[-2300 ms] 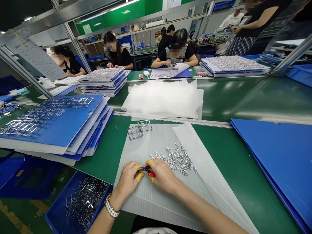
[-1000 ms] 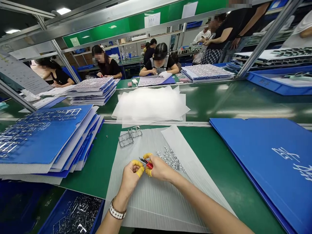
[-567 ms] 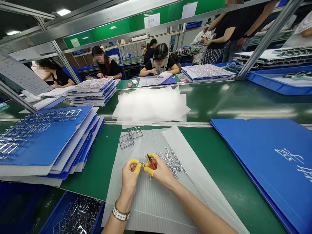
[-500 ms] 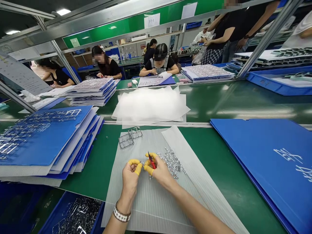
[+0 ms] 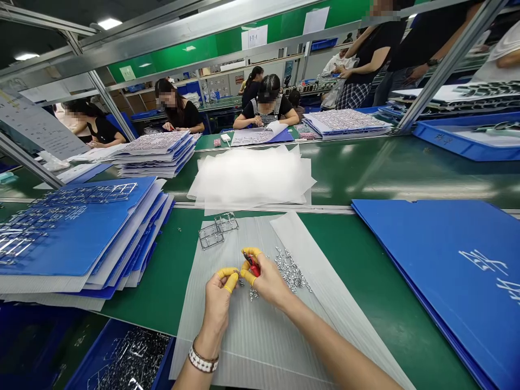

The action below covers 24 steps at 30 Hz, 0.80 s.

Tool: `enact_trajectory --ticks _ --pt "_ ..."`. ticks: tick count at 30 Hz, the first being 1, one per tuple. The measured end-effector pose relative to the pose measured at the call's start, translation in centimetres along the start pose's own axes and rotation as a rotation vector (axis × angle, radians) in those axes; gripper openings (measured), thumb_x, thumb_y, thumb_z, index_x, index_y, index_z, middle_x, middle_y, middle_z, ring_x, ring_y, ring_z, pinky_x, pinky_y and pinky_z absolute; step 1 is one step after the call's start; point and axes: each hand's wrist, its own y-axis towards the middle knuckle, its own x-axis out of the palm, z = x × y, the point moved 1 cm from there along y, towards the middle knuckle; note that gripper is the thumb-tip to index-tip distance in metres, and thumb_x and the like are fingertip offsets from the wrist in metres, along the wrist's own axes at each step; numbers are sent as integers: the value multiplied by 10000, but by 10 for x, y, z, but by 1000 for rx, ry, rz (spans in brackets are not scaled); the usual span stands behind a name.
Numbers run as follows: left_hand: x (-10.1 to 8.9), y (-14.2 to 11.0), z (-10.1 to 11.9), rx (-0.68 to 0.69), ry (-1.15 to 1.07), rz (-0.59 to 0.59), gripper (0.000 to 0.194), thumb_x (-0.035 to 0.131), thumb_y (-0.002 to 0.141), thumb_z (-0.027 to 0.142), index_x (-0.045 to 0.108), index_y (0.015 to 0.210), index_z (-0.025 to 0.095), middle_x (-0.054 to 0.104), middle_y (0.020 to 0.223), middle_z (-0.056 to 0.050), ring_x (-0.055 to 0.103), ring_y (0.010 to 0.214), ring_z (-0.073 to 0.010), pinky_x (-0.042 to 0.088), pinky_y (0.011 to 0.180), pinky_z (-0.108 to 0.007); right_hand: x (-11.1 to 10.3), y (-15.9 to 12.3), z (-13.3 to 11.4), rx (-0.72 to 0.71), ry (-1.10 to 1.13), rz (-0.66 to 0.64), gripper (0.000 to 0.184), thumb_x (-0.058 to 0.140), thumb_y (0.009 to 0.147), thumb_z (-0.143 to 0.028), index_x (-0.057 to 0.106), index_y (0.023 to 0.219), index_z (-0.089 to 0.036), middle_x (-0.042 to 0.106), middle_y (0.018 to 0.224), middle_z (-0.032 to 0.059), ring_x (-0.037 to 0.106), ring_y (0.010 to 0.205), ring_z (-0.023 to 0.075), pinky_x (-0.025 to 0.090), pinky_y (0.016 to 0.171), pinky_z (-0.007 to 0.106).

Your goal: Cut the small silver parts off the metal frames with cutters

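On a grey corrugated plastic sheet point(image 5: 260, 346), the right hand point(image 5: 270, 284) holds red-handled snips point(image 5: 252, 265), its yellow-capped fingers point(image 5: 249, 251) clamped on them. The left hand point(image 5: 217, 306) sits just beside, fingers point(image 5: 229, 281) pinched together, with loose metal parts point(image 5: 290, 273) lying right of both hands.

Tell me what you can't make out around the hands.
Head view:
Cutting edges of the red-handled side cutters: hidden by the right hand.
Anything pinched in the left hand: hidden by its yellow finger cots.
Silver parts: too small to see their shape.
Metal scraps in the blue bin: cut off by the bottom edge.
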Motion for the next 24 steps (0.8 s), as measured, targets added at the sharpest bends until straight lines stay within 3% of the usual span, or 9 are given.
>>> enact_trajectory --ticks 4,9,16,19,24 --pt "2 1 -2 -30 -27 -14 260 748 632 327 673 795 139 616 653 -1 485 536 -80 388 538 -217 -3 -1 -6 -13 -96 -52 405 531 758 -153 453 1152 -203 633 857 6 578 730 154 427 676 277" --pt "4 3 -1 -52 -58 -7 267 759 620 316 667 792 133 603 636 5 470 529 -68 370 530 -206 2 -2 -2 7 -121 -21 433 531 765 -175 448 1188 -212 642 907 19 589 755 162 430 675 279" --pt "1 4 0 -58 -80 37 289 786 578 305 666 780 137 653 704 -28 559 611 -107 409 568 -221 2 1 10 27 9 61 421 596 735 -293 492 1133 -205 644 827 4 585 702 170 444 671 306" --pt "-1 4 0 -53 -76 55 299 784 581 312 662 791 138 666 730 -42 602 669 -135 424 591 -230 -8 1 16 73 -21 72 326 564 744 -304 525 1048 -193 641 791 3 583 688 171 444 666 308" --pt "-2 7 -3 -26 -47 77 301 769 603 321 651 817 145 667 755 -37 619 711 -143 458 657 -251 -26 -6 20 105 -289 -20 146 556 729 -274 586 851 -199 634 745 7 573 689 181 406 625 283"
